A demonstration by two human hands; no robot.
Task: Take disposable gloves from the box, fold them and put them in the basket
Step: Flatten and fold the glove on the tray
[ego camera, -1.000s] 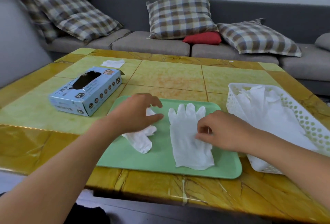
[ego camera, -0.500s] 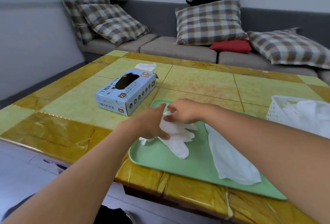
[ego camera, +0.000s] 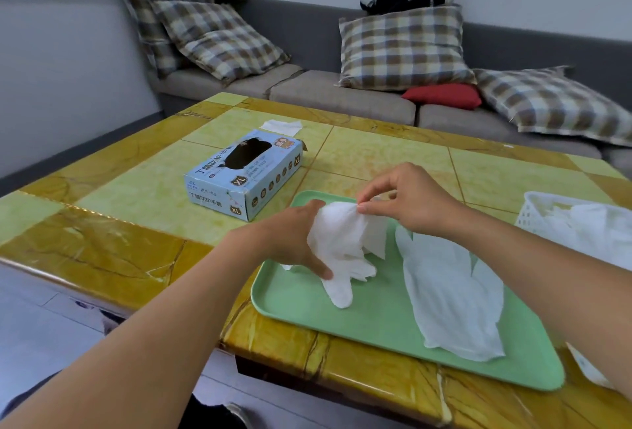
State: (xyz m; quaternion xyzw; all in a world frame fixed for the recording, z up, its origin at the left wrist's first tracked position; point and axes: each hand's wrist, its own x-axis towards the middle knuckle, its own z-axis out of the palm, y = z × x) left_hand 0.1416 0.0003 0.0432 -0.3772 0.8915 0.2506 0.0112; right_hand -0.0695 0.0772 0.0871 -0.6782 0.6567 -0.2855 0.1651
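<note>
- Currently the crumpled white glove (ego camera: pixel 342 247) sits at the near-left part of the green tray (ego camera: pixel 376 326), partly lifted and bunched, its fingers trailing down onto the tray.
- Holding it, the left hand (ego camera: pixel 290 240) curls thumb and fingers round the glove's left side, while the right hand (ego camera: pixel 407 202) pinches its top edge between thumb and fingertips; both hands are grasping this one glove.
- Beside it, a second glove (ego camera: pixel 451 295) lies flat and unfolded along the tray's right half, touched by neither hand.
- Farther right, the white plastic basket (ego camera: pixel 533 209) at the frame edge already holds a heap of white gloves, so part of the job looks done.
- Left of the tray, the blue XL glove box (ego camera: pixel 246 182) rests on the yellow tiled table (ego camera: pixel 136 223), its dark opening upward; what remains inside cannot be seen.
- As a judgement: two gloves are out but not yet folded, so folding both and placing them in the basket is left.
</note>
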